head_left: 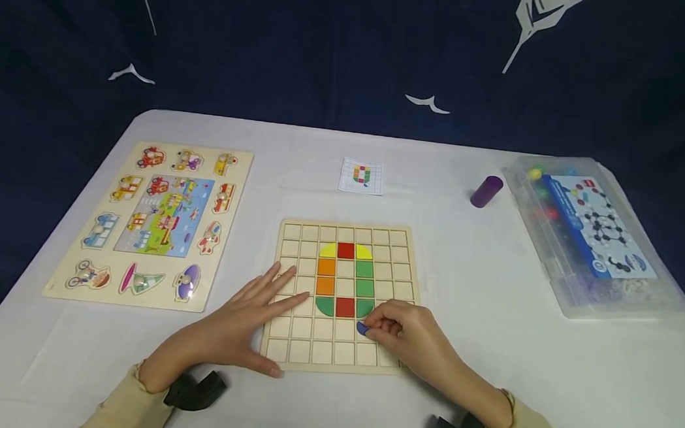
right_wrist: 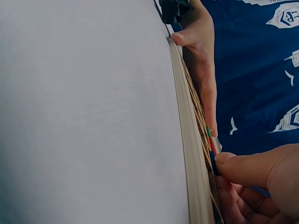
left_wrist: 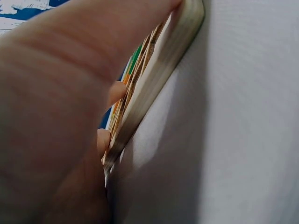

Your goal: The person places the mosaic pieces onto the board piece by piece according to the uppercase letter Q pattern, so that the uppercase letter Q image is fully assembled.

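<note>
A wooden grid board (head_left: 303,351) lies on the table, with red, yellow, orange and green tiles forming a ring in its middle. My right hand (head_left: 414,336) pinches a small blue piece (head_left: 362,328) between thumb and fingers, at the cell just below the lower right green tile (head_left: 364,307). In the right wrist view the thumb (right_wrist: 252,168) hides most of that piece. My left hand (head_left: 235,328) rests with spread fingers across the board's left edge, its thumb at the lower left corner. The left wrist view shows the board's side edge (left_wrist: 154,88) close to that hand.
A small pattern card (head_left: 361,176) lies behind the board. To the left is a wooden vehicle peg puzzle (head_left: 214,291). A purple cylinder (head_left: 486,191) and a clear plastic case (head_left: 561,289) with a blue-and-white booklet are on the right.
</note>
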`<control>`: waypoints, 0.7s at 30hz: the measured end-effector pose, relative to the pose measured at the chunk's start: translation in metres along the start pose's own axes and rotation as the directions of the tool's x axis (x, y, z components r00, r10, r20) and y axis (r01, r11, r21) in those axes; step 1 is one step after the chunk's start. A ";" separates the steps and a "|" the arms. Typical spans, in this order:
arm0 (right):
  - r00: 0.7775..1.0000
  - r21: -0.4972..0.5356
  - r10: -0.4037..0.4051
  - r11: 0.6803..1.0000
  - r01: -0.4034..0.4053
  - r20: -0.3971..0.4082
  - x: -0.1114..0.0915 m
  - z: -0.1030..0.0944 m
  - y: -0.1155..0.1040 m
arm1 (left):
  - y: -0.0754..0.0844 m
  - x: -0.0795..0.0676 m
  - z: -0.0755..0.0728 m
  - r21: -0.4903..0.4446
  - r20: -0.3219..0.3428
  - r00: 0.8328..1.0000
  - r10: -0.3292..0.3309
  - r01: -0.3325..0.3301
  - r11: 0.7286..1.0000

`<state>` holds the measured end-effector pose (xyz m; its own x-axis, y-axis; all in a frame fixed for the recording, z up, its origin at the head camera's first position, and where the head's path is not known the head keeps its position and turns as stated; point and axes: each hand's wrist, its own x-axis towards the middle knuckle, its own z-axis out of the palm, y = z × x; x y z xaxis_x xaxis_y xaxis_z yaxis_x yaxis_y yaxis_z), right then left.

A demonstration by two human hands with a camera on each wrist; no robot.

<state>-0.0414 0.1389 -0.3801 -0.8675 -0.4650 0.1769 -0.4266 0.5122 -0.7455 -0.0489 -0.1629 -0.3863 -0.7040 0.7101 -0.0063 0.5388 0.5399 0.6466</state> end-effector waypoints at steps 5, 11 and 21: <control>1.000 0.007 0.009 1.000 -0.009 -0.006 -0.001 0.001 0.001 | 0.001 0.000 -0.001 -0.006 0.018 1.000 -0.018 0.018 1.000; 1.000 0.002 0.015 1.000 -0.015 -0.008 -0.002 0.002 0.000 | 0.001 0.000 0.000 -0.014 0.019 1.000 -0.018 0.019 1.000; 0.998 0.006 -0.045 0.999 0.046 -0.044 -0.001 -0.015 0.012 | 0.003 -0.004 -0.004 -0.061 0.010 0.999 -0.031 0.032 0.998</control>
